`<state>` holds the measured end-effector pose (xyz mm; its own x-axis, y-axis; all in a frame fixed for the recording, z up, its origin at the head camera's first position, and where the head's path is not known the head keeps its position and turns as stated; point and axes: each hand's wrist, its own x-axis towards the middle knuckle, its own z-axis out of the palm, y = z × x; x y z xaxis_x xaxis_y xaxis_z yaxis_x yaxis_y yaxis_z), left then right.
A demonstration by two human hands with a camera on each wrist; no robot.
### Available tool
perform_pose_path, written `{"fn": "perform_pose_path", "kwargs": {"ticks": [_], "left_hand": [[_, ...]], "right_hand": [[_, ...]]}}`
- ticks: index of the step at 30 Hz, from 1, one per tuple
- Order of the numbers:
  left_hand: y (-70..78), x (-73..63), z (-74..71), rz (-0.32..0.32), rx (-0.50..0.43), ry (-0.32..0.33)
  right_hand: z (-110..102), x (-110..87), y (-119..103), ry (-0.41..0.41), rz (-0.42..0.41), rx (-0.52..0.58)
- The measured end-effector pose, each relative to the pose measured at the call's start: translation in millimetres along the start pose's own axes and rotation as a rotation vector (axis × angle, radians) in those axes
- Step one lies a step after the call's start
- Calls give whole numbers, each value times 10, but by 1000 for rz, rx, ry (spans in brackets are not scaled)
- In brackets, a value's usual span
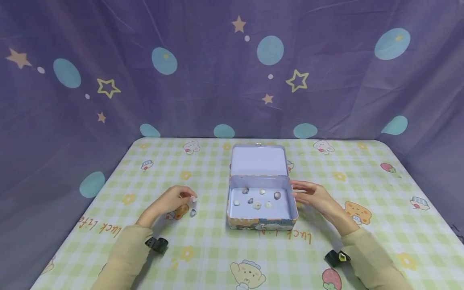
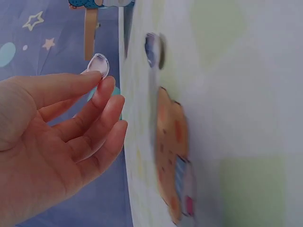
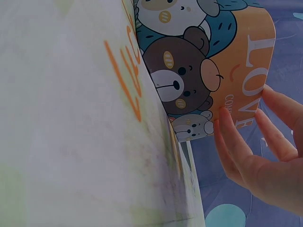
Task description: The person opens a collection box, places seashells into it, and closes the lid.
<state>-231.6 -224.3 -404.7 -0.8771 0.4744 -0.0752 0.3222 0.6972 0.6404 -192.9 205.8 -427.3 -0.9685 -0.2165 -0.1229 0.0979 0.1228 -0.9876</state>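
My left hand point(image 1: 176, 199) pinches a small pale seashell point(image 2: 98, 65) between thumb and fingertips, a little above the tablecloth. Just below it on the cloth lies a second, darker seashell point(image 1: 193, 212). A rectangular tin box point(image 1: 263, 221) with a cartoon bear print stands mid-table, its hinged lid point(image 1: 259, 161) tipped back. Several small shells, among them a brownish one point(image 1: 277, 195), lie spread over its white floor. With fingers extended, my right hand point(image 1: 314, 196) touches the tin's right side wall, fingertips on the orange printed panel in the right wrist view.
A green checked tablecloth point(image 1: 203, 257) with printed cartoons covers the table. Behind it hangs a purple curtain point(image 1: 217, 100) with stars and blue ovals. Each wrist carries a small black camera, the left camera point(image 1: 158, 244) near the cloth.
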Motion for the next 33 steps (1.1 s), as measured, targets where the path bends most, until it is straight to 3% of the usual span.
{"fn": "perform_pose_path", "kwargs": {"ticks": [5,11,20,33], "left_hand": [[108,68,-33,32,14,-7],[253,138,-82,19,0,-22],[478,226,-135,130,24,-16],[747,333,-159,196,71,-5]], "right_hand": [[-3,-5,-5,-5,-2,-14],[0,-16,-25,-7,-3,-18],[2,-13,-20,-6,-5,-14],[6,-4,-8,0,-3,-19]]}}
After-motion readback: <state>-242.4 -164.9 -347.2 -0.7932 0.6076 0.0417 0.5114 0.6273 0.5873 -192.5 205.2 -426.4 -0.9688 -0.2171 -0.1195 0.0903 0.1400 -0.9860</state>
